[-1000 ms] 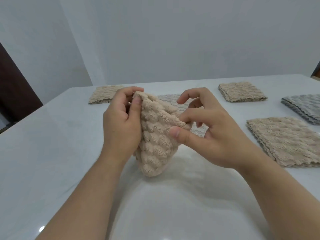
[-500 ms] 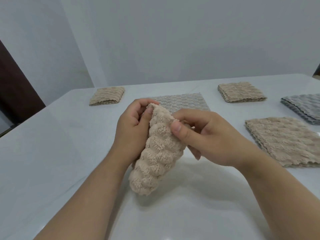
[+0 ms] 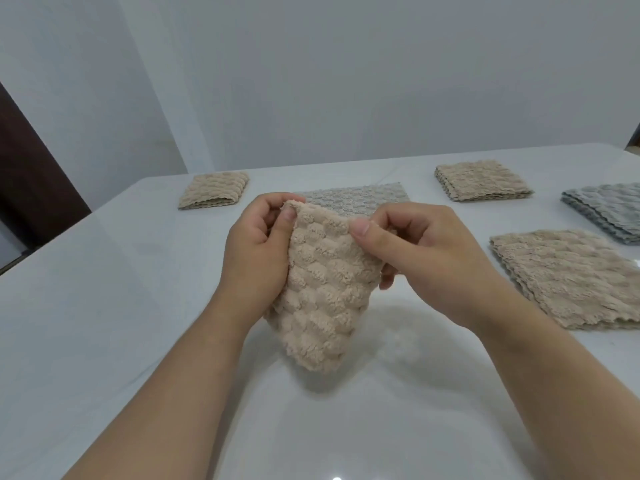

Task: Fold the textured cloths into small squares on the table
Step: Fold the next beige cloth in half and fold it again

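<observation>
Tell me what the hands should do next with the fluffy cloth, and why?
Probably lower the beige cloth flat onto the table. The left hand and right hand each pinch a top corner, and it hangs bunched above the table, not yet a neat square like the folded cloth at the far left.

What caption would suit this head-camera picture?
Left hand and right hand pinch a beige cloth over the white table, among other cloths.

Soft even light, glare spot on the glossy table (image 3: 104, 341), wide-angle bending at edges.
</observation>
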Available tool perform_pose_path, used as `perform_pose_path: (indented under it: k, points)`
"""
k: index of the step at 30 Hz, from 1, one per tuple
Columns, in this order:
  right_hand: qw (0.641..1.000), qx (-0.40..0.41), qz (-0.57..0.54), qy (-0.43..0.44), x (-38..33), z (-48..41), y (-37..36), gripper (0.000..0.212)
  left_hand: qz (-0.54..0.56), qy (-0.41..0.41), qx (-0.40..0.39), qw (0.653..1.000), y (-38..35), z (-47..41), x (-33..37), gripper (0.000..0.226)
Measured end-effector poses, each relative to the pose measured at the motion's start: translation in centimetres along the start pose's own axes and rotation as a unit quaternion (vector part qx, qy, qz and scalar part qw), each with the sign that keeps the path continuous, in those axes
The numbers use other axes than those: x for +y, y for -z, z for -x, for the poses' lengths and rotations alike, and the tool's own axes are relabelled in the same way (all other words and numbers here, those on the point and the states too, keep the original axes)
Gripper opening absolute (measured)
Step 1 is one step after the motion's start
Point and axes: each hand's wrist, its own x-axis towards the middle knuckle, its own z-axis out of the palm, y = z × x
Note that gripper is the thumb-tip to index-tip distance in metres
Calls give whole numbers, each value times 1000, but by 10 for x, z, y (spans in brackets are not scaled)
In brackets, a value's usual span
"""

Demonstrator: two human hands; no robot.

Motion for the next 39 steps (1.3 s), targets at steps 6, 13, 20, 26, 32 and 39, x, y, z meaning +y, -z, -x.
perform_pose_path:
  k: [6,13,20,26,32,39]
  points:
    - [981,98,153,-65,12,-7,0,47,-10,-1,37,999,1,-3,-3,14]
    - [984,127,95,-85,24,-14,0,40,51,66,15,996,2,-2,-5,12]
    - [974,198,49,-103,32,-16,6,21,143,124,-172,967,10,1,9,23]
    - [959,226,-79,-152,36,-20,7,27,115,183,-250,944,8,5,10,35]
    - [929,197,-198,-244,42,-24,-1,30,77,217,-153,961,-2,3,5,22]
    - [936,183,-211,-215,37,-18,-5,43,85,326,-33,941,-7,-32,11,16]
